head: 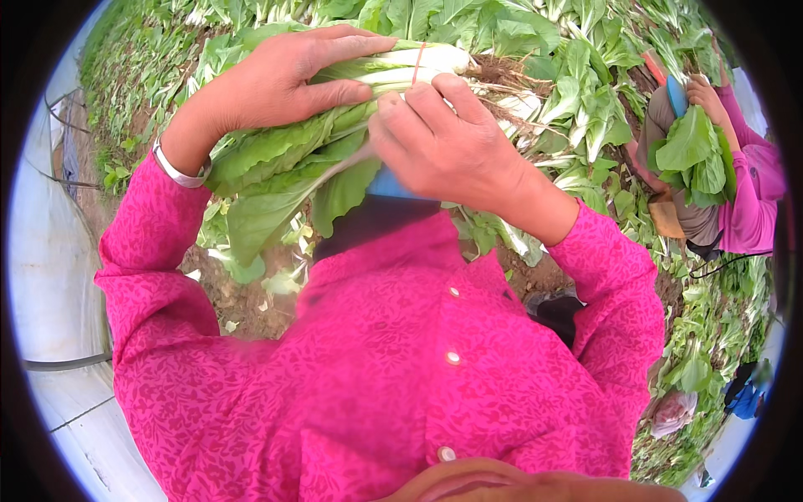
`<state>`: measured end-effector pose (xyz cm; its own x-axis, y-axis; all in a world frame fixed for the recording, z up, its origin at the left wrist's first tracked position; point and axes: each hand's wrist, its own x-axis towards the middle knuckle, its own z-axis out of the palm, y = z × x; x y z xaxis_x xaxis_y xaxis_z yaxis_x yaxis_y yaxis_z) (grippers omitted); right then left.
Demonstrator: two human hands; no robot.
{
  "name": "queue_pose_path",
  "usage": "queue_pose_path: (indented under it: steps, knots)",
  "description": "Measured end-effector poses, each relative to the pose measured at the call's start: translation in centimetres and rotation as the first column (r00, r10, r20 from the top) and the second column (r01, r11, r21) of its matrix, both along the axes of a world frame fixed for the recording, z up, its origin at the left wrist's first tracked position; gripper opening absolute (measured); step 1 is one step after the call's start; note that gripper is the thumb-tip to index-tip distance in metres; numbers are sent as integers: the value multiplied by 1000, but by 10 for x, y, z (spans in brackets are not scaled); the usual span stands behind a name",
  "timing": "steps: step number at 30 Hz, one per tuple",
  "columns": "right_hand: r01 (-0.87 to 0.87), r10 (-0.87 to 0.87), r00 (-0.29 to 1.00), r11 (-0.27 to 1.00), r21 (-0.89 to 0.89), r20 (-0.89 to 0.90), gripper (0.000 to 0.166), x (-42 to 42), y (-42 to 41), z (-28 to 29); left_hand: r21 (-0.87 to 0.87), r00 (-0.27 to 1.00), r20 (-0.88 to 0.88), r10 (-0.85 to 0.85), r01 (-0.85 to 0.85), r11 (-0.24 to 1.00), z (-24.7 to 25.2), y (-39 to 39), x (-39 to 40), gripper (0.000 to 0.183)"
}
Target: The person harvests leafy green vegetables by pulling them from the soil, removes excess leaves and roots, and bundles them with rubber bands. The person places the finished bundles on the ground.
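Note:
Leaves to the left and roots to the right, a bunch of leafy greens [376,75], resembling bok choy, lies across the front of my body. A thin red band [419,63] circles its white stalks. My left hand [301,75] lies over the leafy side, fingers and thumb spread around the stalks. My right hand [445,138] has its fingers curled onto the near stalks, just below the band. One blurred leaf stem [348,162] runs up to that hand; whether its fingers pinch the stem is hidden. Brown roots [502,69] stick out past the stalk ends.
Pulled greens [583,106] cover the soil ahead and to the right. A co-worker in a pink top [753,194] sits at right, holding leafy greens [696,150]. Plastic sheeting [56,251] borders the left. A blue object [395,185] shows partly beneath my right hand.

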<state>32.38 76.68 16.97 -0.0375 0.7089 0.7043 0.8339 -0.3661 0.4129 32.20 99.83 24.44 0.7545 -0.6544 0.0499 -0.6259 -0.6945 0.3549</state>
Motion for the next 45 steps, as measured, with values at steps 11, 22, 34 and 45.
queue_pose_path:
  steps: [11,22,34,45]
  knots:
    - [-254,257,966,964,81,-30,18,20,-5,-9,-106,1000,8,-26,27,994,-8,5,3,52]
    - [-328,340,933,938,112,-115,29,20,-16,-4,-52,988,-144,52,-60,997,-1,1,-3,52]
    - [-521,577,702,816,251,-418,31,-27,-35,-12,-32,998,-67,9,-12,999,-5,0,-1,55]
    - [5,-109,820,983,-183,-562,24,-44,-102,-11,136,991,54,121,-128,982,17,-25,-20,76]
